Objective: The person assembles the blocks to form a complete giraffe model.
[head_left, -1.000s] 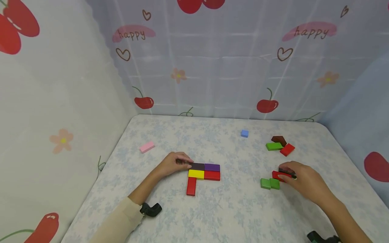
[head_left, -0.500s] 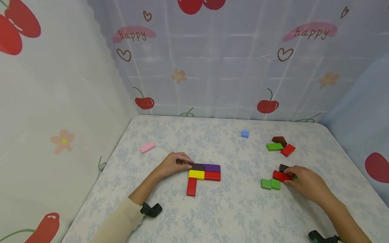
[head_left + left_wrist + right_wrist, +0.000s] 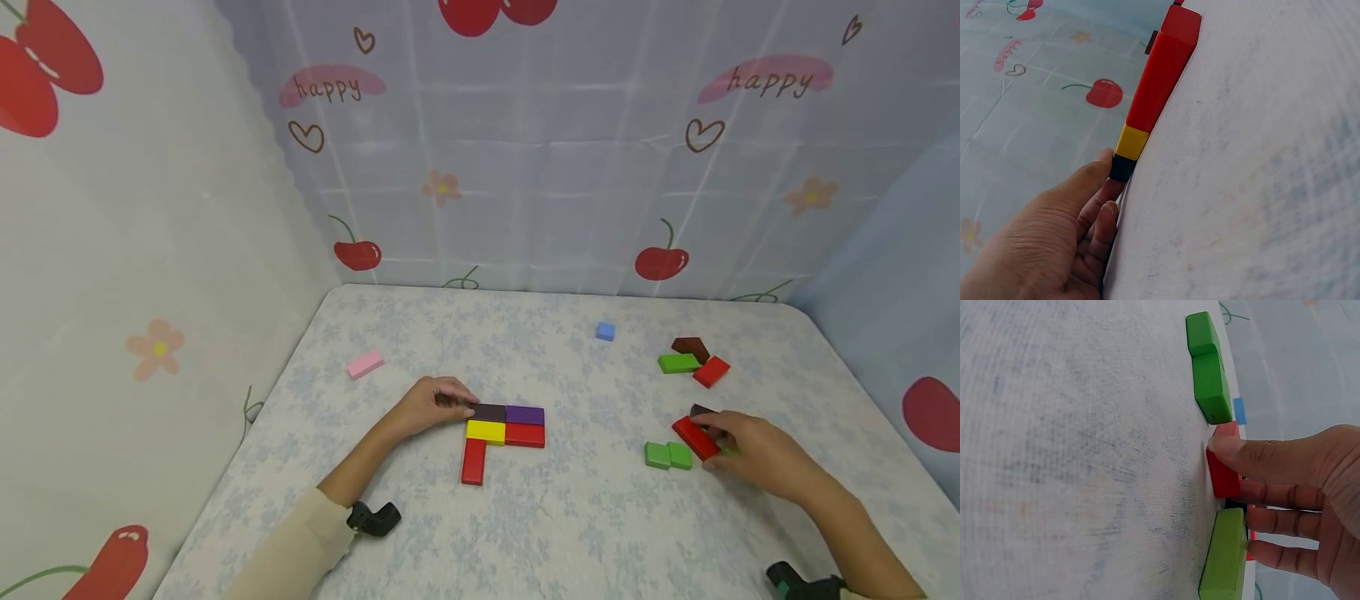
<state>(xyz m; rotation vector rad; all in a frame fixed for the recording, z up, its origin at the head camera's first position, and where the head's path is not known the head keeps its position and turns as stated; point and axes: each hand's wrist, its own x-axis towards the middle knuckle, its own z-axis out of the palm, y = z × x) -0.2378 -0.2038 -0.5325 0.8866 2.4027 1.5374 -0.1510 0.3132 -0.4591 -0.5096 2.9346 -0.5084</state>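
Note:
My left hand [image 3: 431,406] pinches the left end of a black block [image 3: 487,412] with thumb and fingertips. Flat blocks lie against it: purple [image 3: 525,415] to its right, yellow [image 3: 486,431] on the near side, a red one [image 3: 525,435] beside the yellow, and another red one [image 3: 473,462] pointing toward me. On the right, my right hand [image 3: 776,450] grips a loose red block [image 3: 696,437] between thumb and forefinger. A second dark block [image 3: 701,410] shows partly behind it. In the right wrist view, a lighter green block [image 3: 1222,556] lies under the other fingers.
Two green blocks [image 3: 668,455] lie left of my right hand. Farther back are a brown block [image 3: 690,347], a long green block [image 3: 678,363] and a red block [image 3: 712,372]. A small blue block [image 3: 605,332] sits near the back edge, a pink block [image 3: 365,364] at left.
My right hand has shifted slightly right and toward me. Its fingers have come off the dark block, and the red block has turned to lie diagonally. The left hand stays put.

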